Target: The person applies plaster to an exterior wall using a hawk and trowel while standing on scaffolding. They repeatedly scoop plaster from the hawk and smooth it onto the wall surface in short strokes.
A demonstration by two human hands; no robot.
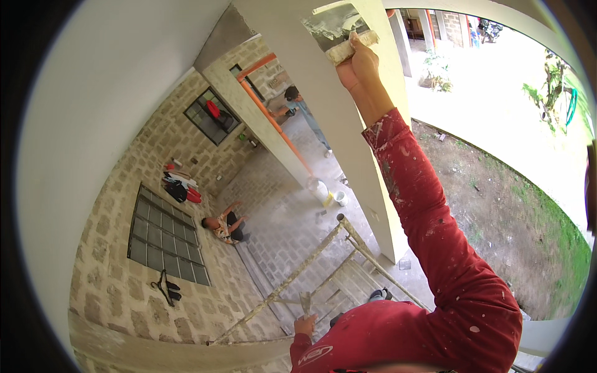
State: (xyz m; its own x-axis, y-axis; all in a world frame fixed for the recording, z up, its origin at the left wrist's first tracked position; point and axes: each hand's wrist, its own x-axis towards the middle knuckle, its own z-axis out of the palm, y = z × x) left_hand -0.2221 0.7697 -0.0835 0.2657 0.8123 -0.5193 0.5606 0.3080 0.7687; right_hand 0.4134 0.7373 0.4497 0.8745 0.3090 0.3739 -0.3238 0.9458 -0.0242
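High on the pale column (311, 81), my right hand (364, 65) is closed round the thick, whitish-crusted handle of a plastering trowel (334, 23). Its flat grey metal blade, smeared with white plaster, is up against the column's surface. The red, paint-spattered sleeve stretches up to it. Low in the view, my left hand (304, 325) is closed on a putty knife (305, 302), whose plaster-coated blade points up. That hand is beside the scaffold frame, and its fingers are partly hidden.
A plaster-stained scaffold frame (280, 291) stands below me with a platform (354, 283). White buckets (340, 198) stand on the floor by the column. One person (222, 227) sits by the block wall; another person (305, 115) works behind an orange pole (267, 112). Grass lies outside.
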